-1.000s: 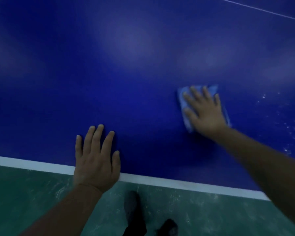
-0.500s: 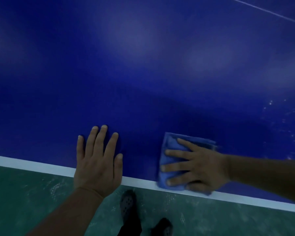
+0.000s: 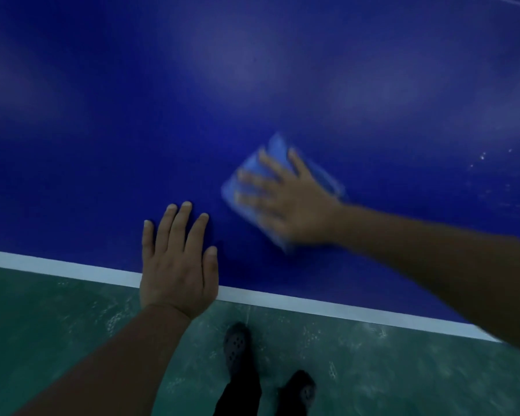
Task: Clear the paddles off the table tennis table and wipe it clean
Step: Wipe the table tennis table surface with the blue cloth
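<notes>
Blue table tennis table (image 3: 192, 100), one folded light-blue cloth (image 3: 278, 151), two bare hands.
Right hand (image 3: 285, 202), blurred at centre, presses flat on the cloth; left hand (image 3: 177, 262) lies open on the white edge; two dark shoes (image 3: 237, 346) below.

One head-worn wide-angle view looks steeply down and forward, close over the blue surface (image 3: 252, 85) near edge, with green floor (image 3: 42, 325) beneath.

Wide blue tabletop (image 3: 132, 100) lies bare to the left and far side. Only the left hand (image 3: 177, 265), flat on the near white edge line (image 3: 42, 265), and the right hand (image 3: 291, 202) pressing the blue cloth (image 3: 270, 151) occupy it, near each other but apart.
</notes>
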### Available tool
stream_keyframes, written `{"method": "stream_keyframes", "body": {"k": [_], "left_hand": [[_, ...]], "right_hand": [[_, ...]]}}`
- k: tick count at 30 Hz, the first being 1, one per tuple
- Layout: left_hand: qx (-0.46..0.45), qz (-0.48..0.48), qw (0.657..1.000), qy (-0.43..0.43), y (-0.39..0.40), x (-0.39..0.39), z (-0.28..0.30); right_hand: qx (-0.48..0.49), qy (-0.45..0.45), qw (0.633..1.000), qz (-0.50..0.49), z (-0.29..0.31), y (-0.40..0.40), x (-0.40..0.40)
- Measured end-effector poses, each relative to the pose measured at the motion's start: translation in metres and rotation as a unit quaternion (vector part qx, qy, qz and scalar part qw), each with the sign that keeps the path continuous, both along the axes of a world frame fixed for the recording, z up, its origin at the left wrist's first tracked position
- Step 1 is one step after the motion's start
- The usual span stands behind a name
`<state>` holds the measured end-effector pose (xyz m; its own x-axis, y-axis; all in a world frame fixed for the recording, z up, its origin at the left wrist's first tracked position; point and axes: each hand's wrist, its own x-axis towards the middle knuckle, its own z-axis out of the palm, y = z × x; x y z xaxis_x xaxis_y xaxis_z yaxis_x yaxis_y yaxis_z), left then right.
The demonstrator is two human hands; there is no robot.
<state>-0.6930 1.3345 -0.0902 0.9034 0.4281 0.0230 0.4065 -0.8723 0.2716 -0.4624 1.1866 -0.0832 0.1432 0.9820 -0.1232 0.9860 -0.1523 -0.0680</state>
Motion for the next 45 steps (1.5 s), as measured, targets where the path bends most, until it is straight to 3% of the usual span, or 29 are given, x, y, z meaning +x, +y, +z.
{"method": "stream_keyframes", "body": {"k": [3,5,6,8,10,12,14,17,18,20,22,25,27,28,29,30,32,33,34,35,36,39,41,43,45], "left_hand": [[0.0,0.003,1.0,0.012,-0.001,0.001,0.001],[0.0,0.002,1.0,0.019,-0.001,0.0,0.001],[0.0,0.002,1.0,0.021,-0.001,0.0,0.001],[0.003,-0.002,1.0,0.026,-0.001,0.0,0.002],[-0.001,-0.006,1.0,0.024,-0.002,0.002,0.004],[-0.017,-0.001,1.0,0.017,-0.001,0.003,0.005],[-0.038,0.001,0.999,0.006,0.001,0.002,0.006],[-0.081,0.003,0.997,-0.012,0.005,0.002,0.007],[-0.089,0.004,0.996,-0.013,0.006,0.0,0.008],[-0.084,0.012,0.996,-0.014,0.003,-0.004,0.009],[-0.071,0.029,0.997,-0.027,-0.009,-0.009,0.012],[-0.062,-0.025,0.997,-0.032,-0.051,-0.006,0.017],[-0.063,-0.1,0.992,-0.036,-0.088,0.006,0.02],[-0.073,-0.135,0.987,-0.039,-0.108,0.014,0.022],[-0.086,-0.165,0.982,-0.04,-0.128,0.024,0.024],[-0.095,-0.19,0.976,-0.038,-0.146,0.033,0.025],[-0.089,-0.23,0.969,-0.027,-0.174,0.052,0.023],[-0.075,-0.245,0.967,-0.017,-0.182,0.06,0.021],[-0.058,-0.255,0.965,-0.005,-0.186,0.066,0.017],[-0.039,-0.262,0.964,0.006,-0.188,0.071,0.013],[-0.02,-0.265,0.964,0.016,-0.189,0.074,0.01],[0.019,-0.273,0.961,0.033,-0.191,0.075,0.003],[0.03,-0.267,0.962,0.041,-0.193,0.075,0.002],[0.032,-0.253,0.966,0.05,-0.194,0.075,0.004],[0.029,-0.25,0.966,0.05,-0.194,0.074,0.004]], "right_hand": [[-0.033,0.033,0.989,0.138,0.004,-0.108,-0.051],[-0.047,0.02,0.99,0.129,0.013,-0.157,-0.039],[-0.054,0.009,0.996,0.07,0.015,-0.166,-0.025],[-0.04,0.024,0.989,-0.142,0.016,-0.158,-0.001],[-0.008,0.043,0.928,-0.369,0.015,-0.117,0.01],[-0.003,0.037,0.874,-0.485,0.013,-0.059,0.002],[-0.014,0.027,0.883,-0.469,0.007,-0.01,-0.03],[-0.006,0.049,0.949,-0.31,0.0,-0.002,-0.111],[0.005,0.058,0.956,-0.288,0.0,-0.021,-0.128],[0.005,0.059,0.94,-0.336,0.001,-0.078,-0.131],[-0.032,0.017,0.893,-0.448,0.002,-0.153,-0.114],[-0.047,0.025,0.77,-0.636,0.014,-0.249,-0.093],[-0.022,0.039,0.689,-0.723,0.015,-0.263,-0.088],[-0.019,0.036,0.665,-0.746,0.012,-0.254,-0.086],[-0.026,0.028,0.667,-0.744,0.009,-0.239,-0.085],[-0.028,0.019,0.697,-0.716,0.006,-0.221,-0.085],[-0.014,0.025,0.81,-0.586,0.001,-0.189,-0.086],[-0.013,0.028,0.853,-0.521,-0.001,-0.185,-0.085],[-0.005,0.024,0.872,-0.488,-0.001,-0.193,-0.076],[0.001,0.021,0.863,-0.505,0.0,-0.211,-0.063],[-0.003,0.019,0.826,-0.563,-0.001,-0.235,-0.051],[0.0,0.026,0.639,-0.769,-0.001,-0.325,-0.047],[0.01,0.038,0.564,-0.825,0.005,-0.356,-0.062],[0.009,0.039,0.546,-0.837,0.005,-0.344,-0.069],[-0.009,0.026,0.598,-0.801,0.001,-0.303,-0.065]]}}
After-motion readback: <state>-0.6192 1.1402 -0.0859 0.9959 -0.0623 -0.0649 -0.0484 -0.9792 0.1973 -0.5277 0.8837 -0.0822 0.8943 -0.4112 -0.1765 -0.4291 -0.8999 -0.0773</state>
